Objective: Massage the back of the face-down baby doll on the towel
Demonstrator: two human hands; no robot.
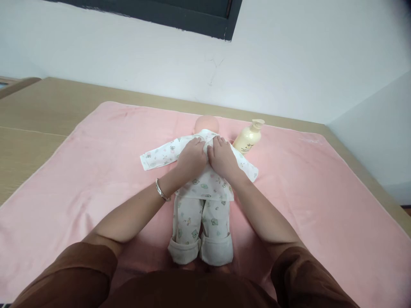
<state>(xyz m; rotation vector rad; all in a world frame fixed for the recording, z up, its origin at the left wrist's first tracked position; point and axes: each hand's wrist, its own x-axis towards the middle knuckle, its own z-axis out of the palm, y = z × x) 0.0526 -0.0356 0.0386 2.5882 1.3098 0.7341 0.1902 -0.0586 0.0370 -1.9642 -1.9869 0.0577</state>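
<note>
A baby doll lies on its back, its bald head [207, 122] pointing away from me. It wears a white printed baby shirt [205, 186] and matching pants [189, 218] with turned-up cuffs. Both sleeves spread out to the sides. My left hand [193, 157], with a silver bangle at the wrist, is closed on the shirt's chest just below the neckline; its fingertips are partly hidden. Beside it, my right hand [224, 158] rests on the shirt's chest, fingers laid along the cloth and thumb apart. The doll's face is hidden from view.
A cream pump bottle [248, 137] leans beside the doll's right-hand sleeve as I see it. Under everything lies a pink blanket [298, 192] on a wooden table [64, 100]. A white wall [154, 55] with a dark frame [192, 19] stands behind the far edge.
</note>
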